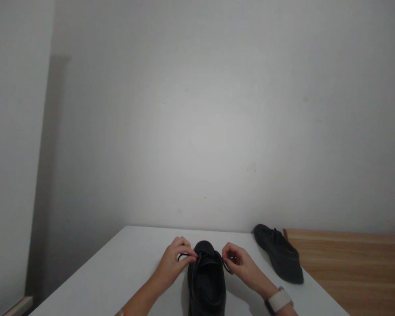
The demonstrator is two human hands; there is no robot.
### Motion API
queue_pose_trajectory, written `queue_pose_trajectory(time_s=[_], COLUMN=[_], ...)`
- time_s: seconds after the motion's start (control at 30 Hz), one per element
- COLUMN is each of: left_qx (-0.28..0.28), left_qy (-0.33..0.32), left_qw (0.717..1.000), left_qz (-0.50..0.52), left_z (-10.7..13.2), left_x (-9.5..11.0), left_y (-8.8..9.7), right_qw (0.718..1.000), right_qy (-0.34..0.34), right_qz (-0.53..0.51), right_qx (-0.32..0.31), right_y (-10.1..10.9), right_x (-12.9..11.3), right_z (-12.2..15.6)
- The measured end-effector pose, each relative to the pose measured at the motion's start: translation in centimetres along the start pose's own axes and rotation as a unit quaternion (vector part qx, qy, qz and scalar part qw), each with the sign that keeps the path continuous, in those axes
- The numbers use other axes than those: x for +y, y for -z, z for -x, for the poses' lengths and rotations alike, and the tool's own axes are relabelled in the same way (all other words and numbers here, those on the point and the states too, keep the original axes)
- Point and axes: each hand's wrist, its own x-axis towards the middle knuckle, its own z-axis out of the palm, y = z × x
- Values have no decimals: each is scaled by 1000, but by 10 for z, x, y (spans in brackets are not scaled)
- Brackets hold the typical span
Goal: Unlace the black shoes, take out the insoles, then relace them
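A black lace-up shoe [206, 281] stands on the white table [118, 272] right in front of me, toe pointing away. My left hand [175, 261] pinches a loop of the black shoelace [184, 255] at the shoe's left side. My right hand [239, 262] pinches the other part of the lace at the right side, fingers curled. A white watch [279, 300] is on my right wrist. Both hands rest close against the shoe's lacing area.
The second black shoe [279, 258] lies at the white table's right edge, toe towards the wall. A wooden surface [355, 267] adjoins on the right. A plain grey wall [197, 109] stands directly behind the table.
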Motion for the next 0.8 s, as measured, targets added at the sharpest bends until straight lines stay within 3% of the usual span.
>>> queue_pose_trajectory(time_s=[0.13,0.33,0.57,0.8], left_qx=[4,-13,-38,12], left_qy=[-4,-8,-17,76], left_qw=[1000,1000,999,996], left_qz=[-14,4,20,48], left_z=[0,1,4,1], left_x=[-4,0,11,4], left_y=[-1,-2,4,-6], right_qw=[999,1000,990,995], right_qy=[11,-3,74,24], right_qz=[35,7,100,77], right_qx=[-11,3,66,64], right_y=[0,-5,2,-4], right_x=[-5,-8,-9,-8], right_z=[3,3,1,1])
